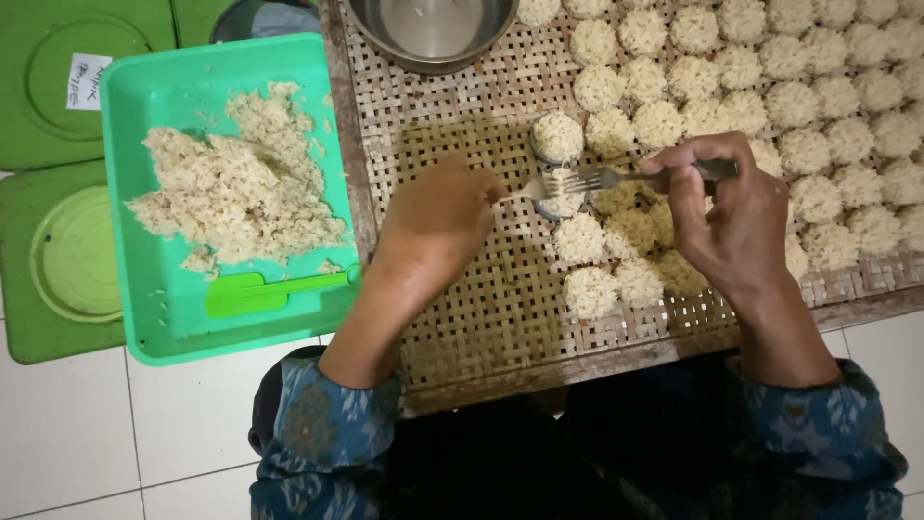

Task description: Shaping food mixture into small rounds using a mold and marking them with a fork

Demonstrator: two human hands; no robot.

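Note:
My right hand [724, 207] grips a metal fork [616, 177] by its handle, tines pointing left over a small round ring mould [561, 195] filled with pale rice. My left hand [438, 223] rests on the woven bamboo tray [462, 299] with its fingertips at the left side of that mould, beside the fork tines. Another filled ring mould [557, 138] sits just above. Several round rice cakes [789, 101] lie in rows across the tray's right and upper part, and a few [590, 290] sit close below the fork.
A green plastic tray [183, 327] on the left holds a heap of loose rice [236, 183] and a green spatula [274, 289]. A steel bowl [433, 34] stands at the woven tray's top. Green lids [58, 250] lie on the white tiled floor [106, 433].

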